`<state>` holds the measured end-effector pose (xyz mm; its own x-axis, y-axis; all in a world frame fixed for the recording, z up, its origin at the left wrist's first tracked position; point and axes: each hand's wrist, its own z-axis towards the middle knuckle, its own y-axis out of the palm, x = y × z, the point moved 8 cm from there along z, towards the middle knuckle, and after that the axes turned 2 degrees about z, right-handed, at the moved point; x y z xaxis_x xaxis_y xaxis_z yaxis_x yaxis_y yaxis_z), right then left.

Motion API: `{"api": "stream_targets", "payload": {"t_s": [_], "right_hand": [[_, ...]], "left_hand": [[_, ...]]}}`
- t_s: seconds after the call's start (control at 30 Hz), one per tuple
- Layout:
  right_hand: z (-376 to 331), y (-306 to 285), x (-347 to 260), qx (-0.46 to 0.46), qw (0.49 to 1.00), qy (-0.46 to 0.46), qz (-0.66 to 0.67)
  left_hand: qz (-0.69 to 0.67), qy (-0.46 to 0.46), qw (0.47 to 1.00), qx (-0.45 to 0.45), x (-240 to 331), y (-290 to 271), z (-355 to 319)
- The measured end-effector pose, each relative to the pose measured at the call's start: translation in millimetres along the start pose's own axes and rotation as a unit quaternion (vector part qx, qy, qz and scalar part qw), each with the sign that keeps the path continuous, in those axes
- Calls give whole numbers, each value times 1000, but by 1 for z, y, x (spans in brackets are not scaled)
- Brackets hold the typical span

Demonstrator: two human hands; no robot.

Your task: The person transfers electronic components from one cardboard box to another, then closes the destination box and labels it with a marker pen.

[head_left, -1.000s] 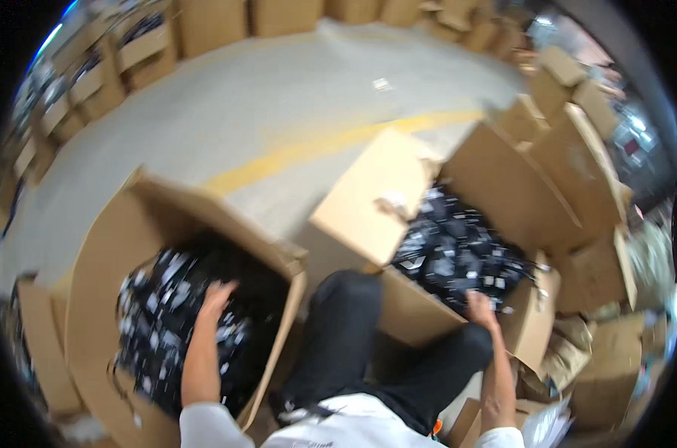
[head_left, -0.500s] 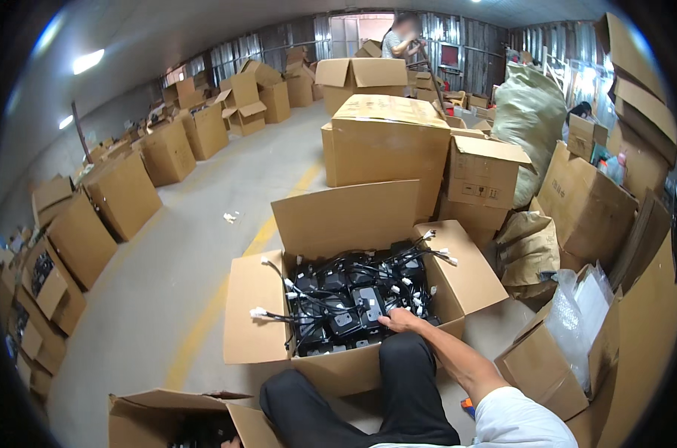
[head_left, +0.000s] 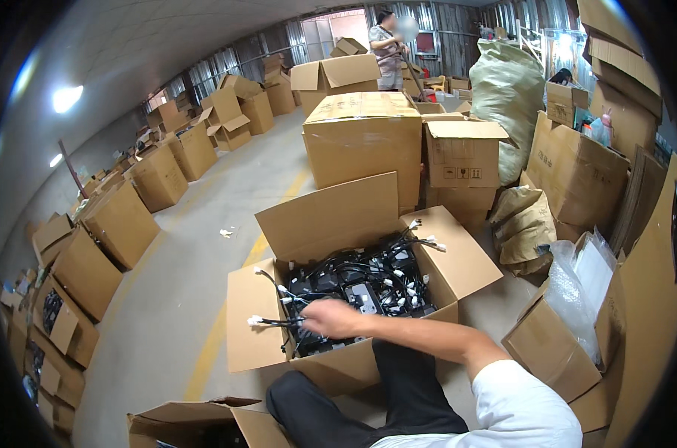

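Note:
My right hand [head_left: 332,318] is over the left part of an open cardboard box [head_left: 338,372] standing in front of my knees. Its fingers are curled down at black cables [head_left: 278,322] with white plugs, which poke out over the left flap. Whether the fingers hold a cable is hidden under the hand. Inside the box lie several flat black plastic units [head_left: 362,298] among tangled black leads and white connectors. My left hand is out of sight. At the lower left stands another open box [head_left: 181,412], with dark contents only partly showing.
Large cartons [head_left: 364,142] stand beyond the box, and a row of boxes [head_left: 119,220] lines the left side. On the right are a box [head_left: 555,351] with bubble wrap [head_left: 573,302] and a brown sack [head_left: 521,228]. A person [head_left: 385,52] stands at the back.
My right hand has moved left, from a black unit near the box's front to the cables at its left side. The bit of my left hand at the lower edge has gone from view.

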<state>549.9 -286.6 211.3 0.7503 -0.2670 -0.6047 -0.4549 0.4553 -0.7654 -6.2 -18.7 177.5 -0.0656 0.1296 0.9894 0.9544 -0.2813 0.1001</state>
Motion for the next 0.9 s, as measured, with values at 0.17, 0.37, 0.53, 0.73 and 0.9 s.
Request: {"api": "stream_targets", "payload": {"t_s": [0.17, 0.37, 0.53, 0.73, 0.9], "right_hand": [[-2, 92, -158, -112, 922, -193, 316], [-36, 139, -255, -253, 770, -169, 561], [-47, 88, -168, -178, 763, -17, 621], [-86, 42, -120, -63, 746, 54, 660], [-120, 69, -80, -16, 695, 131, 707]], "left_hand": [[-20, 67, 996, -48, 66, 98, -7], [-71, 95, 974, -191, 53, 170, -29], [159, 35, 962, -220, -51, 165, 56], [478, -52, 866, -141, -294, 70, 116], [458, -66, 877, -127, -313, 47, 127]]}}
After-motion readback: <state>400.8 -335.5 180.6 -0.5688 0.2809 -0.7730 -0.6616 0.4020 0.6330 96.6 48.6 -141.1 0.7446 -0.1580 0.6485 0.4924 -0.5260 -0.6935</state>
